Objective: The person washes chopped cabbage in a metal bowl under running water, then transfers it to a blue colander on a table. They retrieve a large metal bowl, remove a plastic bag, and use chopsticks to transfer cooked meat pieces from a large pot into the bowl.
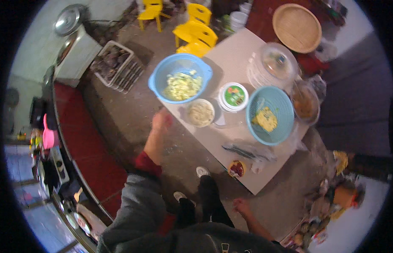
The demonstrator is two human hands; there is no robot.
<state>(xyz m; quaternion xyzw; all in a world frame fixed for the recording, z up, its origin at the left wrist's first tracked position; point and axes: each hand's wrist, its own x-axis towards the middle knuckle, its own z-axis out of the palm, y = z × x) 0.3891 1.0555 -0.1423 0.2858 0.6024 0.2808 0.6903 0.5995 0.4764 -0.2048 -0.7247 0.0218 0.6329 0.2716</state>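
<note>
My left hand (162,119), blurred, is by the table's (212,144) left edge, just below a blue plastic basin (153,83) of chopped pale green vegetable. Whether its fingers are apart is unclear. Low beside the table's near corner hangs my right hand (241,206), fingers loosely bent, with nothing visible in it. A bowl of pale dough-like food (201,113) stands next to the basin. Right of it are a white tub with a green lid (234,95) and a teal colander (255,128) holding a yellowish mass. A small yellow-rimmed bowl of dark red food (237,168) sits near the front corner.
Yellow plastic chairs (196,31) stand beyond the table. A crate of dark lumps (112,63) rests on the floor at left, beside the red-fronted counter (85,142). Stacked clear plastic lids (275,64), a plastic bag (263,153) and a covered bowl (305,104) occupy the table's right side.
</note>
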